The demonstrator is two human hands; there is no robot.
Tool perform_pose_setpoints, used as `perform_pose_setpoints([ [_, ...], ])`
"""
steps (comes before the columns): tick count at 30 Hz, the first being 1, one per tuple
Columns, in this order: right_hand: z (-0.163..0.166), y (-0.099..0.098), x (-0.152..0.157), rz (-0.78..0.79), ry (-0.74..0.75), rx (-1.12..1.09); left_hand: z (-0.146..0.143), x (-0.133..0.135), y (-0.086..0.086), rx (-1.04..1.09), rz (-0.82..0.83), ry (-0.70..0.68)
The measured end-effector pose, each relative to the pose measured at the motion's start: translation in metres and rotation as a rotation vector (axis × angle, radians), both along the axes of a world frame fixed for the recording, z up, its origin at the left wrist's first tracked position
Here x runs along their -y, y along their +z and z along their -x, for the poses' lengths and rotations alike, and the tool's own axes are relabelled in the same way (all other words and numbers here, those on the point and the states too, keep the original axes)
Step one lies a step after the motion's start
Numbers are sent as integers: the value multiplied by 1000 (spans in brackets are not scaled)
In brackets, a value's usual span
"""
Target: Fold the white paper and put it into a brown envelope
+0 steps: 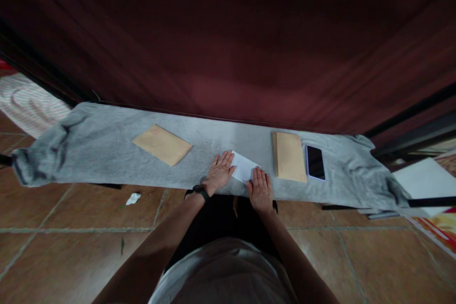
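A white sheet of paper point(244, 166), seemingly folded, lies on the grey cloth in front of me. My left hand point(220, 169) rests flat with fingers stretched out over its left end. At the opposite end, my right hand point(261, 190) presses down on the paper's right edge, its fingers also straight. The paper's ends are hidden under the hands. To the left lies a brown envelope point(163, 145), set at a slant. A stack of brown envelopes point(291, 156) sits to the right of my right hand.
Right of the stack lies a phone point(315, 162) with a dark screen and pale purple case. Grey cloth point(103, 152) covers the narrow bench. A dark red curtain-like surface point(228, 71) rises behind it. A crumpled white scrap point(133, 198) is on the tiled floor.
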State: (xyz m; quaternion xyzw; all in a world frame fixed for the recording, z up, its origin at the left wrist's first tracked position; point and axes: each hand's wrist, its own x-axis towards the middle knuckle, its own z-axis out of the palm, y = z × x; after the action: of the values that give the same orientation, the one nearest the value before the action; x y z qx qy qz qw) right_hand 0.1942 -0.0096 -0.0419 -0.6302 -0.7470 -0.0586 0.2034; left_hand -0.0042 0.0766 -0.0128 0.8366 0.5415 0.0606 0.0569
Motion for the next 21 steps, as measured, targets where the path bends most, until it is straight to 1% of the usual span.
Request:
perform_pose_setpoints([
  [5, -7, 7, 13, 48, 69, -2, -2, 0, 4, 7, -8, 12],
  [9, -10, 13, 20, 66, 108, -16, -13, 3, 8, 21, -42, 39],
  [11, -10, 15, 22, 69, 117, -20, -23, 6, 9, 38, -52, 9],
  [16, -12, 17, 22, 97, 137, -25, -48, 14, 4, 69, -12, -173],
  [18, -13, 17, 22, 109, 145, -25, -54, 14, 2, 71, 0, -190],
  [21, -15, 16, 22, 111, 149, -31, -59, 12, 1, 71, 14, -168],
])
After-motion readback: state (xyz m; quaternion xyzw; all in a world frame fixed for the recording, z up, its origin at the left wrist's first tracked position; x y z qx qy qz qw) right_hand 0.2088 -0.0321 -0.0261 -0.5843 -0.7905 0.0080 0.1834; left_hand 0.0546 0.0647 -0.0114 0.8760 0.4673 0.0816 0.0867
